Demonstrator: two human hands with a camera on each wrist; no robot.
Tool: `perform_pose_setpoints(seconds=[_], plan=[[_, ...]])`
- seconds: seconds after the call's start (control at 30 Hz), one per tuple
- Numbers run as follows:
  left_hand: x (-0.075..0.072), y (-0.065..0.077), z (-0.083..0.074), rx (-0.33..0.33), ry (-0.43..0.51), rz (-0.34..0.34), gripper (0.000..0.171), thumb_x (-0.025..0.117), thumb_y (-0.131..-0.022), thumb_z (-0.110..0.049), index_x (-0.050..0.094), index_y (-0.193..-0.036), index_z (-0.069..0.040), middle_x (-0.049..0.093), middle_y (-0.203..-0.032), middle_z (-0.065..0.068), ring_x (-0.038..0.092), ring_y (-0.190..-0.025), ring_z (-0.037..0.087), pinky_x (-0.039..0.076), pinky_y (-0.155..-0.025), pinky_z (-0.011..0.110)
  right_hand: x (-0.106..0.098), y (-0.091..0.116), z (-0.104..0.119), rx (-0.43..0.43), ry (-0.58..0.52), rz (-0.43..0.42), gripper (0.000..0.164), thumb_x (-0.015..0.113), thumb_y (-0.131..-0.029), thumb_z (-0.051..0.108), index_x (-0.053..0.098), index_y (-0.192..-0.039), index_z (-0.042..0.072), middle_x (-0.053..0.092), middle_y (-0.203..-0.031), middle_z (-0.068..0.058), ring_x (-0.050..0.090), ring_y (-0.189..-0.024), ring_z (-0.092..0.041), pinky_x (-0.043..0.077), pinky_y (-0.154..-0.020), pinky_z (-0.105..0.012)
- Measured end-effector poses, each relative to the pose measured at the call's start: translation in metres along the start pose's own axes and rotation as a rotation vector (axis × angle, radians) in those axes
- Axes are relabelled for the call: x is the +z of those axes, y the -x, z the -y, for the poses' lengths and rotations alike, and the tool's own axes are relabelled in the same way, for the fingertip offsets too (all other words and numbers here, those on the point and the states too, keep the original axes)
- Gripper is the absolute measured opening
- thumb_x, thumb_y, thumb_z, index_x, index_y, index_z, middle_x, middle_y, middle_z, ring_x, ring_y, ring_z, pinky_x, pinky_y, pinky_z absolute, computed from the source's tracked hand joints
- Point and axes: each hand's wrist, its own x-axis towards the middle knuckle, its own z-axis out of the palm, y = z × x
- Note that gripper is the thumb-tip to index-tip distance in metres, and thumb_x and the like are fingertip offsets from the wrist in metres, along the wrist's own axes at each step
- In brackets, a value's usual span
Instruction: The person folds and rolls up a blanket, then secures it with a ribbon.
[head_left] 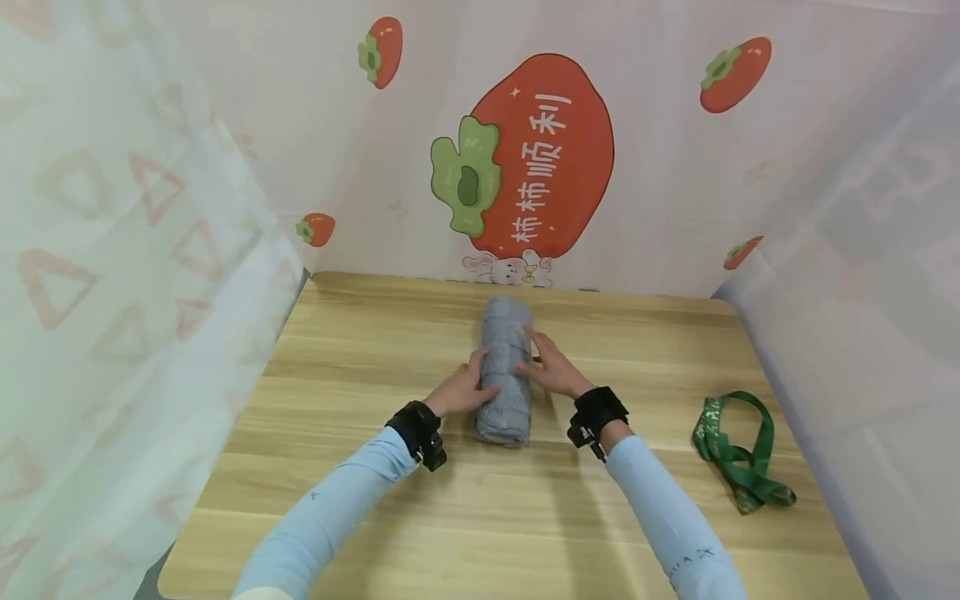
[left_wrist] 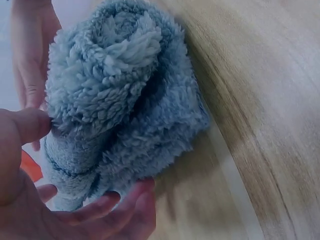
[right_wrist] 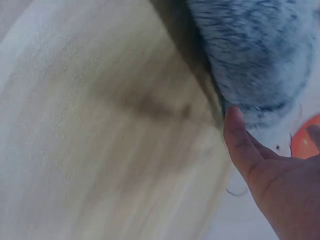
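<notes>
A grey-blue fluffy towel (head_left: pixel 506 417), rolled into a thick cylinder, lies lengthwise on the wooden table. On its left side rests my left hand (head_left: pixel 459 391), thumb on the roll and fingers spread loosely along it. My right hand (head_left: pixel 557 371) touches the opposite side with its fingers extended and its thumb near the top of the roll. In the left wrist view the spiral end of the towel (left_wrist: pixel 100 80) faces the camera, with a loose-looking fold beside it. The right wrist view shows one straight digit against the towel (right_wrist: pixel 255 55); the other fingers are mostly hidden.
A green ribbon-like strap (head_left: pixel 750 467) with pale print lies looped on the table's right side. The wooden tabletop (head_left: pixel 337 467) is bordered by a white printed cloth (head_left: pixel 660 183) at the back and hanging cloths on both sides.
</notes>
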Motion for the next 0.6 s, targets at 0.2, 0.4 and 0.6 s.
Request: perform_pose_setpoints(seconds=[0.2,0.4,0.6], plan=[[-0.003,0.006,-0.007,0.051,-0.011,-0.041,0.076,0.057,-0.101,-0.031,0.014,-0.157,-0.003,0.039,-0.141,0.039,0.056,-0.120,0.046,0.048,-0.098,0.055,-0.030,0.031,0.000,0.022,-0.002,-0.090,0.075,0.057,-0.103,0.027,0.012,-0.161,0.013,0.012,-0.165,-0.022,0.043,-0.135,-0.051,0.044,-0.105,-0.057],[-0.026,0.020,0.011,0.111,0.004,-0.081,0.069,0.055,-0.102,-0.024,0.017,-0.154,0.001,0.037,-0.142,0.038,0.050,-0.126,0.049,0.049,-0.097,0.057,-0.077,0.093,-0.023,0.053,0.076,-0.221,0.067,0.057,-0.102,0.017,0.022,-0.158,0.008,0.021,-0.158,-0.030,0.044,-0.131,-0.055,0.049,-0.098,-0.058],[-0.051,0.046,0.048,0.066,0.029,-0.097,0.063,0.053,-0.102,-0.018,0.018,-0.148,0.007,0.041,-0.135,0.042,0.057,-0.115,0.051,0.054,-0.087,0.053,-0.131,0.169,-0.076,0.249,0.181,-0.401,0.058,0.055,-0.101,0.010,0.031,-0.152,0.000,0.035,-0.146,-0.038,0.049,-0.123,-0.056,0.049,-0.091,-0.061]])
